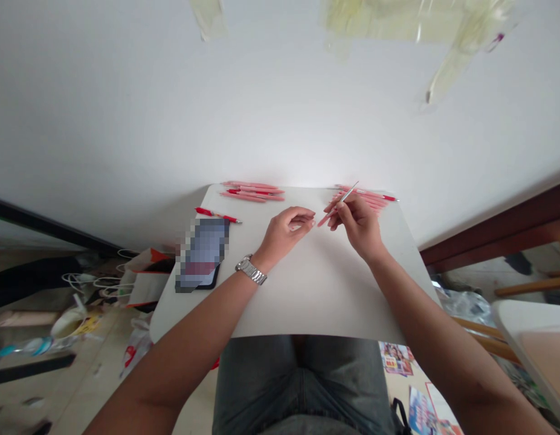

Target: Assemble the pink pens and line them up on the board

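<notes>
In my right hand (359,225) is a slim pen (350,191), pinched between thumb and fingers. It slants, its silvery end up and its pink end down toward the tabletop. My left hand (286,232) is just left of it, fingers curved and the thumb apart from the fingertips, with nothing plainly held. Behind my right hand, and partly hidden by it, lies a group of pink pens (373,196) with a red-ended one. Several pink and red pens (255,192) lie together at the table's back left.
A small white table (316,302) stands against the wall. On its left side lie a red pen (218,215) and a phone (202,251), its screen blurred. Bags and cables (141,275) crowd the floor at left. A white-topped stool or table (533,320) is at right.
</notes>
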Available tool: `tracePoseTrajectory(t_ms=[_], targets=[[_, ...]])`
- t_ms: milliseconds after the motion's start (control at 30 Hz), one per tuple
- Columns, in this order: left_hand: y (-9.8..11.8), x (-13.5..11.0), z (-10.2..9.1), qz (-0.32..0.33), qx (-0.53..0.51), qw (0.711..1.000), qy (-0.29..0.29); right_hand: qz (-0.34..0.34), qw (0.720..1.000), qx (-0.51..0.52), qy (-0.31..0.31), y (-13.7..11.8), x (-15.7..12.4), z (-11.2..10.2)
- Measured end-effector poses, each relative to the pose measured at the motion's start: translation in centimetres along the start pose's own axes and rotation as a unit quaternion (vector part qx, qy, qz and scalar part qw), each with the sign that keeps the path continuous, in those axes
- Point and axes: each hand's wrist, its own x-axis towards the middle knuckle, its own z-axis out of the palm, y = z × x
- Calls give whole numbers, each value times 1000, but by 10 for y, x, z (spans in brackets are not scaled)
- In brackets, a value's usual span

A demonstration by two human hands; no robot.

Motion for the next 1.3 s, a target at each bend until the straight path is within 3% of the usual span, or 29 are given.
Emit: tracePoseTrajectory(t_ms=[167, 267, 333, 533, 800, 1033, 1300], targets=[[-4, 1, -3, -1, 10, 1000, 19, 25, 997, -57, -39, 16, 0, -3], [-4, 1, -3, -1, 33, 999, 19, 10, 999, -49, -16, 17, 0, -3], [-3, 0, -2, 4, 55, 998, 5, 3, 999, -44, -4, 14, 0, -3], [-1, -2, 1, 28, 95, 992, -79, 5, 999, -6, -43, 6, -3, 5], [4, -2, 1, 33, 94, 994, -51, -10, 999, -28, -13, 4, -3, 6], [-2, -3, 3, 18, 64, 993, -93, -3, 997, -75, -34, 4, -5, 4], [2, -1, 4, 28, 40, 997, -53, -16, 998, -55, -39, 5, -6, 6]])
